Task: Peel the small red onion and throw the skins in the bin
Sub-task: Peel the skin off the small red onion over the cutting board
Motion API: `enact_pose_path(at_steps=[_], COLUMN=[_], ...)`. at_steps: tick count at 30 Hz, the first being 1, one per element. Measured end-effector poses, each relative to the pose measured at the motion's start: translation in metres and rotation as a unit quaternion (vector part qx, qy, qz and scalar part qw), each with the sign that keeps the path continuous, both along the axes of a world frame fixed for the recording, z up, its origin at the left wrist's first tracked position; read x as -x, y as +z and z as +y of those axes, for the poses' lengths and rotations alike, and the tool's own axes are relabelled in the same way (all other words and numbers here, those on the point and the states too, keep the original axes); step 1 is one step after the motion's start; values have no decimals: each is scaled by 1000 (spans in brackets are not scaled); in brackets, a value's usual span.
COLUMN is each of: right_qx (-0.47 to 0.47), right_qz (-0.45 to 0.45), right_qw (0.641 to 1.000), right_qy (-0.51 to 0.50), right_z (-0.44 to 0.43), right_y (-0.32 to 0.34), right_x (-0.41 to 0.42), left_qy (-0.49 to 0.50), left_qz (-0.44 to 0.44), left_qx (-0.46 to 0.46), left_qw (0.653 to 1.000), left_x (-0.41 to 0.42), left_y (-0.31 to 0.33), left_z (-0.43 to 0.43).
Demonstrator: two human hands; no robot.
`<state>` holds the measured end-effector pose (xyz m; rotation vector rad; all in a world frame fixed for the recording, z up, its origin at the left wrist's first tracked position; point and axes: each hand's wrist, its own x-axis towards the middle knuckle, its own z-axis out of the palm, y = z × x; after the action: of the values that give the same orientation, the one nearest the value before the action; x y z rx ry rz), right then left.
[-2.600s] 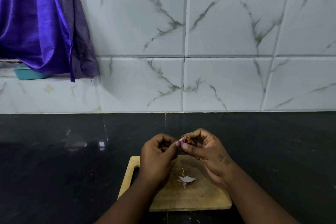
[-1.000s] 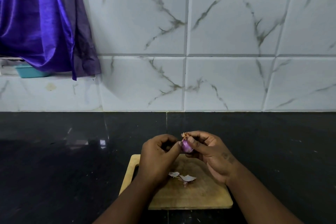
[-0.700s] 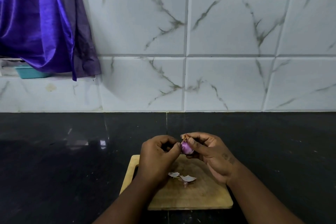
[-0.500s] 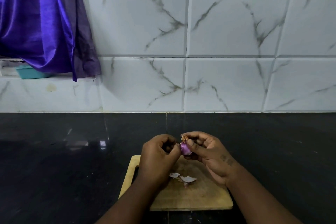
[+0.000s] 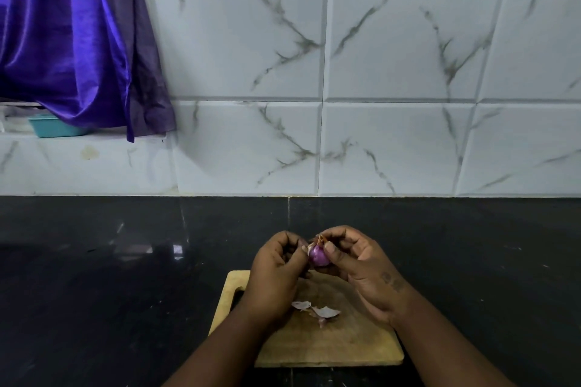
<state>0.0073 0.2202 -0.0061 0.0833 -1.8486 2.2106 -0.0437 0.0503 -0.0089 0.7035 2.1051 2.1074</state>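
A small red onion [image 5: 317, 257], purple and shiny with a dry brown tip on top, is held above the wooden cutting board [image 5: 330, 342]. My right hand [image 5: 361, 270] grips it, thumb on its right side and fingers curled behind. My left hand [image 5: 276, 273] has its fingers curled and its thumb pinches a pale flap of skin at the onion's upper left. Loose pale skins [image 5: 316, 311] lie on the board below the hands. No bin is in view.
The board lies on a black polished counter [image 5: 125, 276] that meets a white marble-patterned tiled wall [image 5: 377, 104]. At upper left a purple cloth [image 5: 72, 41] hangs over a ledge that holds a teal container [image 5: 53, 129].
More bare purple onion shows than 2.6 s ago, and a second skin piece has landed on the board. Both hands have stayed in place, working at the onion's top.
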Motion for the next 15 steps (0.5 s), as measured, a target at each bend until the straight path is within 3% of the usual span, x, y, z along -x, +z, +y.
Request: enact_pose_path(at_steps=[5, 10, 12, 15], right_qx=[-61, -111, -116, -133], right_qz=[-9, 11, 23, 52], right_qw=[998, 993, 992, 988], right_qy=[-19, -47, -46, -54], right_z=[1, 4, 4, 3], right_y=[1, 4, 4, 4], right_x=[-1, -2, -2, -2], left_qy=[53, 38, 20, -8], left_qz=[62, 45, 8, -127], left_qx=[68, 44, 18, -94], left_qw=[994, 997, 1000, 987], left_x=[-1, 1, 2, 7], left_y=[-3, -2, -2, -2], left_z=[0, 0, 0, 1])
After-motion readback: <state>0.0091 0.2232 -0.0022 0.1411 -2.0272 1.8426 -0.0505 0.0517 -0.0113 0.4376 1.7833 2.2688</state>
